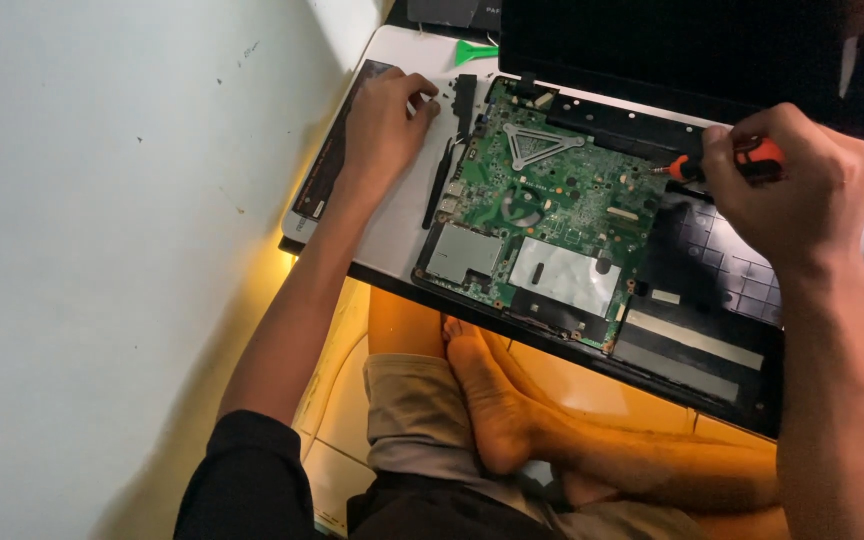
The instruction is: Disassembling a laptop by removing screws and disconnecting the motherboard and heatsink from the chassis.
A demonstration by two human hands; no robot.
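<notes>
Green circuit board (537, 215), flat and bumpy with tiny parts, set inside an opened black laptop shell (697, 350). Silver triangle-shaped metal bracket (542, 143) near the top of the board. Two shiny grey foil patches (564, 275) on the board's lower part, smooth and square-ish. Dark laptop screen (672, 45) above the board, tipped back.

Right hand (797, 185) to the right of the board, fingers curled tight around a screwdriver (717, 168) with an orange and black handle. Thin metal tip resting at the board's right edge.

Left hand (382, 125) to the left of the board, fingertips bunched together and pressed down beside small dark screws (432, 95). Cannot tell whether a screw sits pinched between them. Long black plastic strip (464, 105) just beside those fingers, and thin black tweezers (439, 185) lying along the board's left edge.

White, smooth table top (397, 225) under the board. Flat dark battery-like bar (337, 140) at the table's left edge. Small green plastic pry tool (474, 50) above the board. Plain pale wall (102, 250) far left. Bare crossed legs (512, 410) below the board, on a yellowish tiled floor (337, 420).
</notes>
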